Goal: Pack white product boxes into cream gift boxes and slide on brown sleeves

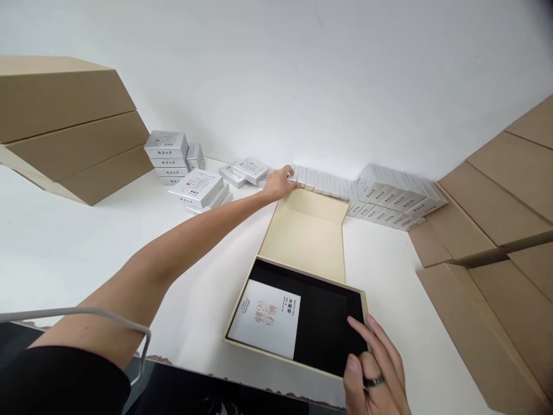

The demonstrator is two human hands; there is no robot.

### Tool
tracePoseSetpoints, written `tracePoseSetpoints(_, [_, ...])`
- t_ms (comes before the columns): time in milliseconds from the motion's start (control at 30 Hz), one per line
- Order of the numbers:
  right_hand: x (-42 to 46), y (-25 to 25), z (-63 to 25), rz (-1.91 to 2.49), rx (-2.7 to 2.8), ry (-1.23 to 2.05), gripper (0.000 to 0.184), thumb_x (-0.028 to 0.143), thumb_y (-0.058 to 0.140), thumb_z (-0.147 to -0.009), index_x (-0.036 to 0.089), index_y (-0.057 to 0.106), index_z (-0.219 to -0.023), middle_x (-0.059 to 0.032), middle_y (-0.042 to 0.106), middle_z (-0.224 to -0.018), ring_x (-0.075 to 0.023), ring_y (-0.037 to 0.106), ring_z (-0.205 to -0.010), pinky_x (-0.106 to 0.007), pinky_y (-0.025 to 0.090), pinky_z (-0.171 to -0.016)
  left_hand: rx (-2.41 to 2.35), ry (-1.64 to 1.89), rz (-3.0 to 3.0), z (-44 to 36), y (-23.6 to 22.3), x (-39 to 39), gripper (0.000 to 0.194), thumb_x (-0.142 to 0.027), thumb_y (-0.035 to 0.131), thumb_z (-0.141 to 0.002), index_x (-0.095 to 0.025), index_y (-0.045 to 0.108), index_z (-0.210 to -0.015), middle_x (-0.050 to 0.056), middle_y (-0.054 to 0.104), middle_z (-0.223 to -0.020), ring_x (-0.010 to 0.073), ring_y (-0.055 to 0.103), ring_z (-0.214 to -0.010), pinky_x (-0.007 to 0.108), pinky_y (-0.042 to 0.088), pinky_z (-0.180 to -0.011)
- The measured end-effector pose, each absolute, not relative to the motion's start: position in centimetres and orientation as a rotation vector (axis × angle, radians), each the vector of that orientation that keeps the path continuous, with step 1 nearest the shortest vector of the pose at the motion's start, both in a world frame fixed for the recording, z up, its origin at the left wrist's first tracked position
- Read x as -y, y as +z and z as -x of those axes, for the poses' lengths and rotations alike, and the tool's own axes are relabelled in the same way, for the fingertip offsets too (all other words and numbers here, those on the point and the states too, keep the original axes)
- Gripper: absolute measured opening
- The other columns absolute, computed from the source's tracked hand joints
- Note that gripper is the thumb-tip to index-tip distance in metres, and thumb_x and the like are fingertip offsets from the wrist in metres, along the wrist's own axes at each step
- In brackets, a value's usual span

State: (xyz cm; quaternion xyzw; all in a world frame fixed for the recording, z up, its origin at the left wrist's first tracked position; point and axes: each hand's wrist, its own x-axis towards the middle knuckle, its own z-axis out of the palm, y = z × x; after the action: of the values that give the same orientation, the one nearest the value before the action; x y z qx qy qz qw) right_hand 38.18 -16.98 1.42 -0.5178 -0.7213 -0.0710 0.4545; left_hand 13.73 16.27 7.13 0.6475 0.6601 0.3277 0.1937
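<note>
An open gift box with a black lining sits before me, slightly turned, its cream lid folded back toward the wall. In its left half lies a flat white box with printed lettering; the right half shows bare black lining. My right hand, with a ring, grips the gift box's right front corner, some fingers reaching over the lining. My left hand is stretched out to the row of small silver boxes behind the lid. Its thumb and fingers close on the silver box at the left end.
Silver boxes are stacked at the right end of the row. More piles and loose boxes stand left of my arm. Large brown cartons rise at the left, others at the right. A grey cable crosses my left arm.
</note>
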Motion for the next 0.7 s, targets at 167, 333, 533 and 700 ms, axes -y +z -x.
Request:
tracePoseSetpoints(167, [15.4,1.3,-38.4,1.241,1.857,-0.228,0.026,0.016,0.049,-0.1,0.02,0.055,-0.075,-0.0112,0.073,-0.116,-0.0264,0.061,-0.13,-0.036,0.052,-0.099,-1.934,0.824,-1.955,-12.7,8.5,-14.8,0.028,-0.04,0.075,-0.09,-0.023,0.064,-0.11,0.01,0.071,-0.11,0.0323,0.063,-0.109,0.04,0.049,-0.095])
tracePoseSetpoints(333, [14.7,1.2,-38.7,1.27,1.881,-0.238,0.03,0.019,0.05,-0.101,0.021,0.059,-0.073,-0.0095,0.074,-0.116,-0.0255,0.06,-0.131,-0.037,0.051,-0.1,-2.135,0.707,-1.982,-8.8,10.7,-14.3,0.045,-0.039,0.074,-0.091,-0.017,0.058,-0.127,0.019,0.058,-0.137,0.0396,0.046,-0.136,0.047,0.034,-0.116])
tracePoseSetpoints(533, [15.0,0.6,-39.6,1.223,1.939,-0.288,0.03,0.019,0.052,-0.099,0.021,0.058,-0.069,-0.0074,0.074,-0.118,-0.0254,0.061,-0.131,-0.034,0.052,-0.097,-2.336,0.469,-1.7,-5.0,11.2,-16.3,0.139,-0.056,0.102,-0.045,-0.009,0.031,-0.155,0.031,0.052,-0.142,0.0526,0.043,-0.136,0.057,0.034,-0.113])
tracePoseSetpoints(700, [17.0,0.6,-39.4,1.255,1.806,-0.232,0.033,0.019,0.05,-0.098,0.021,0.052,-0.066,-0.0095,0.076,-0.112,-0.0317,0.065,-0.124,-0.041,0.051,-0.093,-2.36,0.423,-1.548,-4.0,10.4,-17.4,0.141,-0.054,0.1,-0.048,-0.012,0.022,-0.158,0.028,0.063,-0.128,0.0489,0.052,-0.131,0.056,0.04,-0.108])
